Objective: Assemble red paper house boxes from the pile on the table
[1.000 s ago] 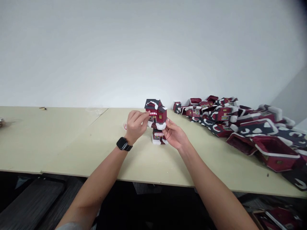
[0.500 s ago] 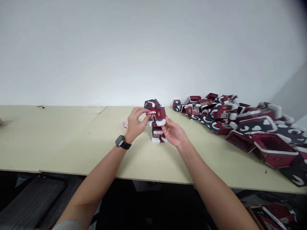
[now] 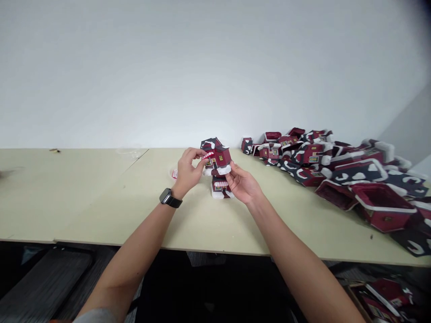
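Note:
My right hand (image 3: 243, 183) grips a small dark-red model house (image 3: 220, 160) with a dark, snow-patched roof and white base by its lower right side. My left hand (image 3: 191, 168), a watch on its wrist, pinches a red-and-white striped awning (image 3: 208, 155) at the front of that house, over its door. The awning sits tilted, its left end lower. Whether it is fixed to the wall I cannot tell. Just below, a second model house (image 3: 218, 194) with a striped awning stands on the table, partly covered by the held one.
Many similar houses (image 3: 311, 154) lie heaped along the table's right side. A small red-and-white packet (image 3: 174, 173) is behind my left hand. Clear plastic (image 3: 129, 154) lies at the back left. A box of more houses (image 3: 384, 300) is below the table's right edge.
The striped awning in my left fingers has gone from about level to tilted. My left hand has shifted slightly left, and the view has moved a little.

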`<state>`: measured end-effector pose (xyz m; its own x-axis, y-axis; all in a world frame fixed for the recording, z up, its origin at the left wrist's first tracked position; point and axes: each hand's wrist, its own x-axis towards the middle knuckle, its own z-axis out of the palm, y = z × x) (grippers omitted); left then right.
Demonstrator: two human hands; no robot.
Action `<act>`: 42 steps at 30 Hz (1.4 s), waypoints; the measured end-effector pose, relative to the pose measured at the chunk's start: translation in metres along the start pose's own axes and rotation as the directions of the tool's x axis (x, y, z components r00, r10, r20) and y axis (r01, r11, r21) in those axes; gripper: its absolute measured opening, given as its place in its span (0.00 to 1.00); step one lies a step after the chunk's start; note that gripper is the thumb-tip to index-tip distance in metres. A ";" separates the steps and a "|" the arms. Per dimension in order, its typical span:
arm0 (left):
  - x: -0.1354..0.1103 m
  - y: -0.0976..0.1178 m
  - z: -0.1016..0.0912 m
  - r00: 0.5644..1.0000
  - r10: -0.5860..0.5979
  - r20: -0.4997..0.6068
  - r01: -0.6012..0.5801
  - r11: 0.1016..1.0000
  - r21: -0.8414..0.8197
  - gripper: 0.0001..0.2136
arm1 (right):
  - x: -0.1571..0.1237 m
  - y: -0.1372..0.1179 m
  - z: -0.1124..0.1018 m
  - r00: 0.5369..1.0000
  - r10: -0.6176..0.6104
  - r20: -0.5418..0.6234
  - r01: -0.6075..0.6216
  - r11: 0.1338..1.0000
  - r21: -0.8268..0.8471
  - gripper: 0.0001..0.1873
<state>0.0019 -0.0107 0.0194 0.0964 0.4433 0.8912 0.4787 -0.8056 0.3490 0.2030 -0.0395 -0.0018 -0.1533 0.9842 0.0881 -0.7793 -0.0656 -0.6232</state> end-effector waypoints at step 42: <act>0.000 0.007 -0.001 0.973 0.085 -0.216 -0.091 0.996 -0.018 0.03 | -0.007 -0.011 0.006 0.990 0.108 0.091 -0.109 0.994 0.011 0.10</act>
<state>0.0048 -0.0172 0.0218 -0.0538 0.2782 0.9590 0.4520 -0.8496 0.2718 0.2094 -0.0461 0.0092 -0.2906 0.9525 0.0906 -0.7645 -0.1742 -0.6207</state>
